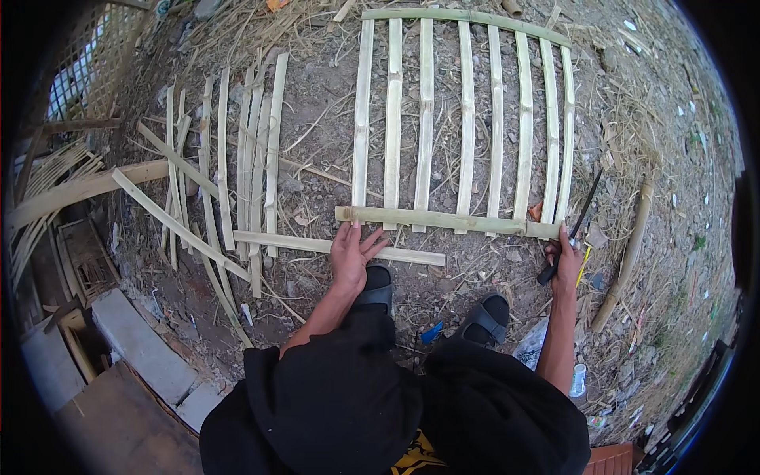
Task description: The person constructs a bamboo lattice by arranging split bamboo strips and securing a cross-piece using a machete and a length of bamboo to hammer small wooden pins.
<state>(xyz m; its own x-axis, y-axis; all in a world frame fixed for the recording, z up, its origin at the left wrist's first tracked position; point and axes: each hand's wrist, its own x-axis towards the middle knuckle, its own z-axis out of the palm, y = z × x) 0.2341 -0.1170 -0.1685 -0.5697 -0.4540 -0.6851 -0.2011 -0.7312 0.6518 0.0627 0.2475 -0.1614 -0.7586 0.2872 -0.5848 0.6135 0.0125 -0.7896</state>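
A flat bamboo crosspiece [443,218] lies over the near ends of several upright bamboo slats [425,111]; a second crosspiece [467,16] spans their far ends. My left hand [352,257] is open, fingers spread, its fingertips touching the near crosspiece at its left end. At the right end, my right hand [563,257] reaches the same crosspiece with a fingertip. Its other fingers are curled around a long dark knife [587,204], the black handle showing on one side and the blade pointing away. A loose bamboo strip [396,254] lies just below my left hand.
More loose bamboo slats [273,150] lie to the left, near a wooden plank [95,192] and concrete blocks [142,344]. A bamboo pole [625,253] is at the right. A blue scrap [431,332] lies between my sandalled feet, and shavings litter the ground.
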